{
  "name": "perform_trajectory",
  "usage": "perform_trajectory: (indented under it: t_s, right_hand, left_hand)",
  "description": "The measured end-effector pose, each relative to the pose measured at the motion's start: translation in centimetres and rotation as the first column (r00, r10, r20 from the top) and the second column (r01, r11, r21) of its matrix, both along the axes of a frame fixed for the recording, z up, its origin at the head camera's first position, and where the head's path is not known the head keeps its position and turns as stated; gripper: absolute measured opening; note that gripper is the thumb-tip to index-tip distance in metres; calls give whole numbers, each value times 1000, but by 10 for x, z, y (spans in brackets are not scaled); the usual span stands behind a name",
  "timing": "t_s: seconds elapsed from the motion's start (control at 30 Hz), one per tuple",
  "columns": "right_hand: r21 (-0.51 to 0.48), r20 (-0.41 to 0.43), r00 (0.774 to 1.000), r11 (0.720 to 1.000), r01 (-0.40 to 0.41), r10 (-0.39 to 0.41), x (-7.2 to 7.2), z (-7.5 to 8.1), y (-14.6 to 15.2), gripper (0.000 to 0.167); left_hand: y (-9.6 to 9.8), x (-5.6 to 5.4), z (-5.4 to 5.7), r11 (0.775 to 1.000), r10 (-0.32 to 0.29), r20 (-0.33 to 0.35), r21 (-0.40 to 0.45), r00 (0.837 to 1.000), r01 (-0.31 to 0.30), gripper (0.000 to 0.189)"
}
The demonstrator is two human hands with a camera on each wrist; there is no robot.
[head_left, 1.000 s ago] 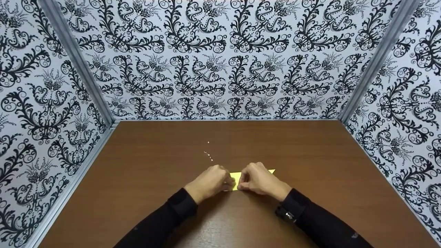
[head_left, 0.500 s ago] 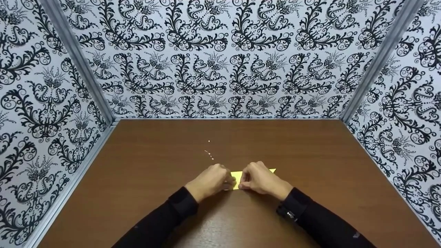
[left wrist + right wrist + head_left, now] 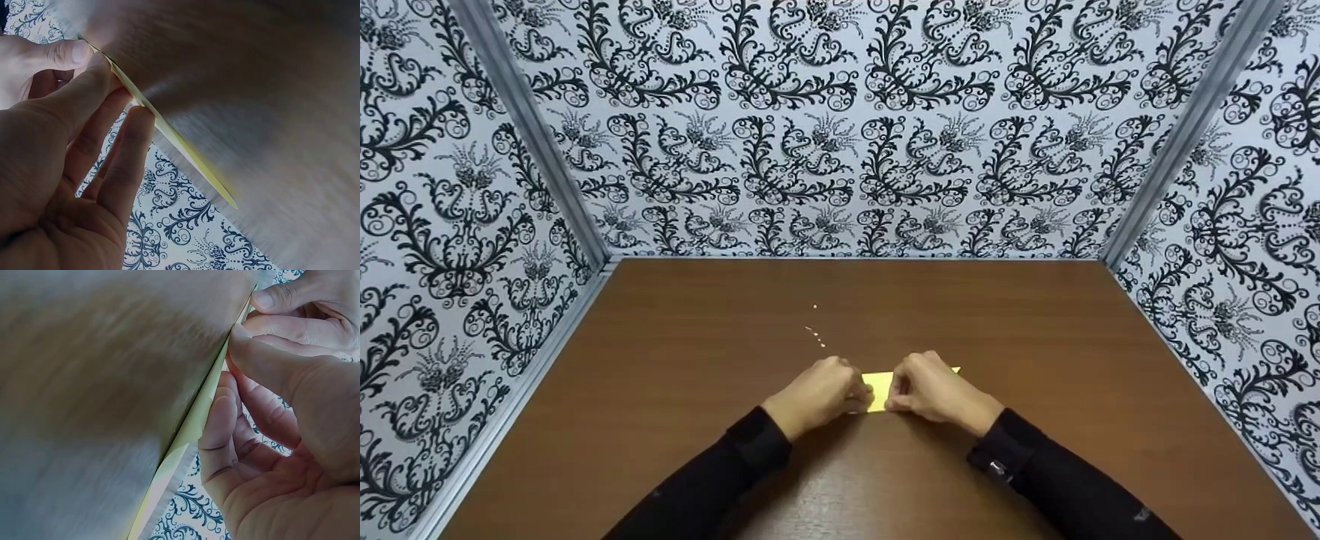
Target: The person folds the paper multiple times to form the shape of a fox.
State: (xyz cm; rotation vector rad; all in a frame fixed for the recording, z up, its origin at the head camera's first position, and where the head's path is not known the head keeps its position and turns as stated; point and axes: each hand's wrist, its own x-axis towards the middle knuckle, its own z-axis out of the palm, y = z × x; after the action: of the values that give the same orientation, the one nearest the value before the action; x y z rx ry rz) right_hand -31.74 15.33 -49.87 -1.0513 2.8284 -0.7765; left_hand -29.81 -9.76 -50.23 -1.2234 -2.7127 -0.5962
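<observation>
A folded sheet of yellow paper (image 3: 879, 391) lies on the brown table in the head view, partly covered by both hands. My left hand (image 3: 823, 391) holds its left part, with fingers bent and thumb at the near edge. My right hand (image 3: 937, 391) pinches the same near edge a little to the right, and a corner of the paper sticks out beyond it. Seen almost edge-on in the left wrist view, the paper (image 3: 183, 146) is a thin layered strip. From the right wrist, a lifted flap (image 3: 196, 417) shows along the fold beside the fingers.
Several tiny white scraps (image 3: 816, 336) are scattered on the table (image 3: 697, 322) behind the left hand. Patterned black-and-white panels (image 3: 802, 150) with grey metal framing (image 3: 1177, 154) enclose the table at the back and sides.
My right hand has slid slightly to the right along the near edge, widening the strip of yellow between the hands. My left hand stays nearly still on the paper.
</observation>
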Motion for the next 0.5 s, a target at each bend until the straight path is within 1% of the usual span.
perform_trajectory:
  t_s: [0.17, 0.27, 0.43, 0.5]
  right_hand:
    - [-6, 4, 1000, 1000, 9, -9, -1, 0, 5, 23]
    - [-6, 8, 1000, 1000, 14, -14, 0, 0, 7, 23]
    - [-2, 10, 1000, 1000, 24, -24, 1, 1, 11, 22]
    - [1, 10, 1000, 1000, 28, -28, 1, 1, 12, 22]
  left_hand:
    - [1, -1, -1, 1000, -14, -45, -2, 999, 14, 12]
    - [1, -2, -2, 1000, -13, -49, 2, 999, 13, 11]
    - [1, -3, -4, 1000, 8, -55, -7, 998, -8, 9]
    - [1, -3, -4, 1000, 4, -62, -13, 998, -4, 9]
